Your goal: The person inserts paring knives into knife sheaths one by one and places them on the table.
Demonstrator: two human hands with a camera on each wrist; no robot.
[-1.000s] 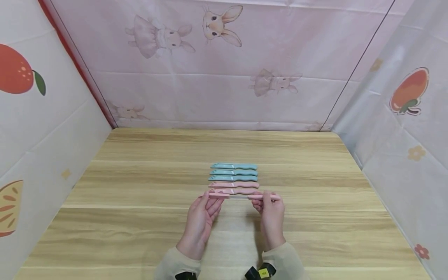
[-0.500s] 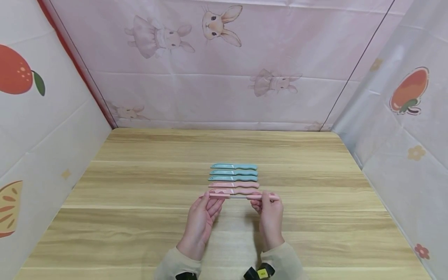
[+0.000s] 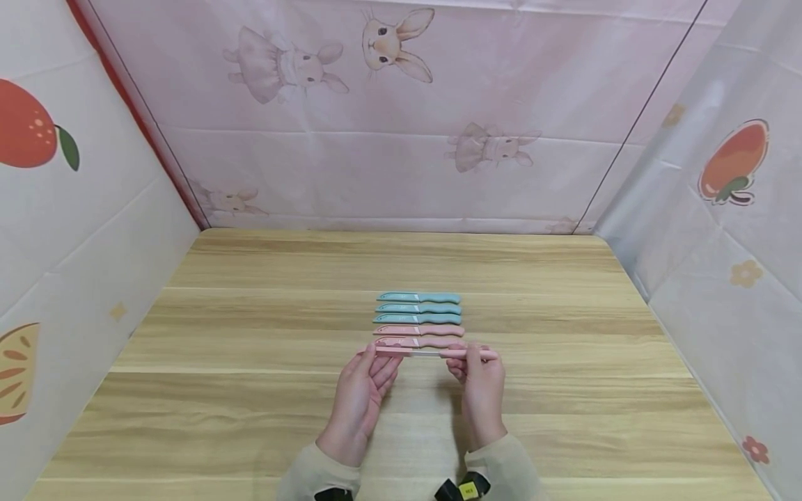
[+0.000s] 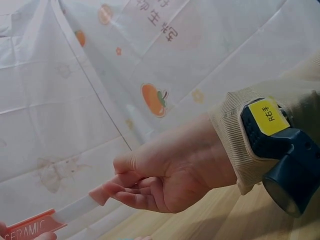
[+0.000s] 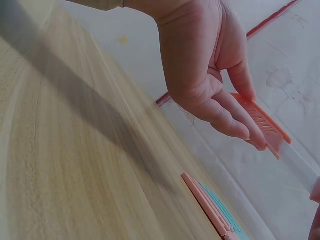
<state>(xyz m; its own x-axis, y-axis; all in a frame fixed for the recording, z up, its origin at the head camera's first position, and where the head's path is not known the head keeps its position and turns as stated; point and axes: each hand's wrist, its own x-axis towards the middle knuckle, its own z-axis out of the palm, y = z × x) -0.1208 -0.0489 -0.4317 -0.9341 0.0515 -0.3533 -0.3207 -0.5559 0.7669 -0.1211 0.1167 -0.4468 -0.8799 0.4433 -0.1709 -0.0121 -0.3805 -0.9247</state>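
Observation:
A pink ceramic knife is held level above the wooden table, between both hands. My left hand (image 3: 358, 403) pinches its pink sheath (image 5: 260, 122), marked "CERAMIC", between thumb and fingers. With thumb and curled fingers, my right hand (image 3: 485, 396) grips the pink handle (image 3: 452, 354). A stretch of pale blade (image 4: 77, 209) shows between sheath and handle; its tip is inside the sheath. Just beyond the hands, two sheathed pink knives (image 3: 418, 330) and three sheathed teal knives (image 3: 418, 308) lie in parallel, handles to the right. The held knife partly overlaps the nearest pink one in the head view.
The wood-grain table (image 3: 219, 403) spreads out on both sides of the hands. A pink rabbit-print curtain (image 3: 376, 174) hangs behind it, with fruit-print curtains (image 3: 702, 264) along the left and right sides. A dark camera mount (image 4: 287, 165) is strapped to the right wrist.
My right hand has slid slightly left with the handle, so a little less blade shows. The left hand and the row of knives stay in place.

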